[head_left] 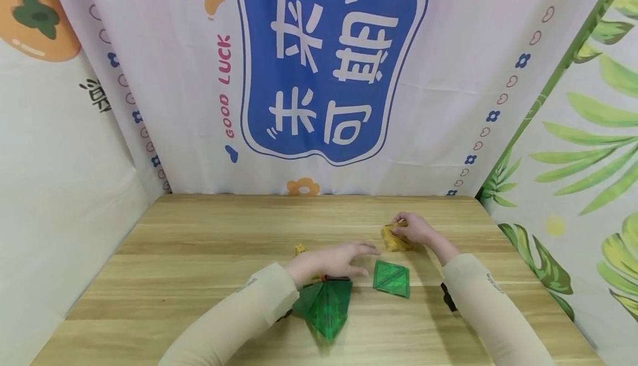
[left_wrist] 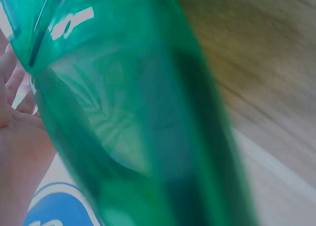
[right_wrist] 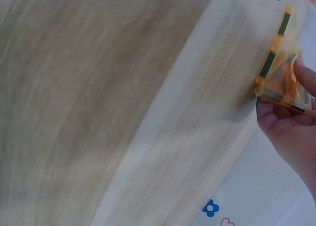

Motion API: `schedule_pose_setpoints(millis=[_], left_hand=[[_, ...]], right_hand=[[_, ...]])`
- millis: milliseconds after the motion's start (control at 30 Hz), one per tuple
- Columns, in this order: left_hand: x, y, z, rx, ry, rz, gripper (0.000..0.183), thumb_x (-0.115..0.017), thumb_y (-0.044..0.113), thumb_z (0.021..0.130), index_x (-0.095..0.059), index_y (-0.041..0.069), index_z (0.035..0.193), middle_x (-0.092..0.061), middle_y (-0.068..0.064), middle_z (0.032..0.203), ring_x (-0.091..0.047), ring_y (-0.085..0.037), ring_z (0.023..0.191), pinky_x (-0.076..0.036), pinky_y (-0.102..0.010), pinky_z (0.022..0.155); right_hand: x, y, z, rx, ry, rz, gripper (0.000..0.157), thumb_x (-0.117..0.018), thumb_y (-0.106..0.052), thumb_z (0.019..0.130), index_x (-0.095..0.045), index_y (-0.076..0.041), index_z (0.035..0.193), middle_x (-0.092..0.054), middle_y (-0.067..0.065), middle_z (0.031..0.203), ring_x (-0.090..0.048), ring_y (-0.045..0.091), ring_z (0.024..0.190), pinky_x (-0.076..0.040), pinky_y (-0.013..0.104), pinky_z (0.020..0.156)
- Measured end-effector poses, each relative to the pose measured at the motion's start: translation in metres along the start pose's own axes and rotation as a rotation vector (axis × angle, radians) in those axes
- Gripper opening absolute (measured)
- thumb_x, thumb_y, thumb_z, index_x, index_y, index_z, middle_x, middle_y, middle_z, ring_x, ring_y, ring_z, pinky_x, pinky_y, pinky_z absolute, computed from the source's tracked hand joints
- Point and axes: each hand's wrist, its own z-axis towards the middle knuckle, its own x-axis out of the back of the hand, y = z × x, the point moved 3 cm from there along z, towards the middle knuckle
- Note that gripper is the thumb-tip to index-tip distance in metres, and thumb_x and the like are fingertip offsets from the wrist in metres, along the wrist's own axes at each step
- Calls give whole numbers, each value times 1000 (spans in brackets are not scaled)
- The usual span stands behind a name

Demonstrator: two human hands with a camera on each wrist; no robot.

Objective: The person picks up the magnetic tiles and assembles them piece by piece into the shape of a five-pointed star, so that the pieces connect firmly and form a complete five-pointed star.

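My right hand (head_left: 415, 228) pinches yellow see-through magnetic tiles (head_left: 394, 241) between thumb and fingers, toward the far right of the table. Dark magnet strips show along the tiles' edges (right_wrist: 269, 64) in the right wrist view. With its fingers loosely stretched to the right, my left hand (head_left: 339, 259) hovers above a green magnetic-tile shape (head_left: 327, 309) and holds nothing visible. That green shape (left_wrist: 123, 112) fills much of the left wrist view, blurred. Green tiles (head_left: 391, 279) forming a square lie between the two hands. Part of a yellow piece (head_left: 299, 249) peeks out behind my left wrist.
The wooden table (head_left: 209, 227) reaches back to a printed cloth (head_left: 199, 172). Cloth also hangs along the left and right sides. A small dark object (head_left: 448, 298), partly covered, appears under the right sleeve.
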Motion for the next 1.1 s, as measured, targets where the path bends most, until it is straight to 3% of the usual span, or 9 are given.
schedule_pose_setpoints(millis=[300, 467, 600, 867, 1100], left_hand=[[14, -18, -9, 89, 94, -26, 53, -57, 25, 95, -39, 13, 143, -38, -7, 148, -34, -22, 136, -30, -37, 111], [21, -29, -15, 144, 124, -51, 56, -59, 25, 94, -38, 10, 144, -38, -9, 148, -33, -25, 137, -29, -39, 112], [28, -39, -22, 194, 143, -44, 58, -60, 28, 93, -38, 10, 143, -39, -9, 147, -34, -26, 137, -29, -41, 112], [38, -67, -53, 209, 53, -246, 38, -64, 21, 91, -59, 3, 123, -61, -11, 122, -54, -26, 115, -44, -43, 99], [41, -78, -76, 162, 40, -233, 29, -75, 20, 81, -68, 8, 107, -67, -2, 108, -60, -18, 103, -49, -33, 91]], right_hand=[[1, -1, -2, -81, -46, 229, 32, -59, -21, 94, -54, 0, 118, -59, 16, 115, -58, 22, 98, -48, 35, 84], [1, -18, -5, -76, -41, 319, 36, -60, -20, 93, -51, 1, 121, -59, 16, 111, -56, 19, 88, -48, 29, 73], [0, -35, -7, -55, -64, 369, 35, -59, -19, 93, -50, 1, 121, -63, 14, 106, -59, 18, 85, -51, 29, 71], [-7, -51, -10, -39, -97, 461, 41, -59, -19, 93, -46, 4, 125, -65, 17, 110, -62, 17, 88, -53, 30, 72], [-8, -48, -14, -74, -51, 533, 39, -61, -16, 92, -47, 4, 123, -65, 14, 107, -59, 14, 81, -49, 24, 62]])
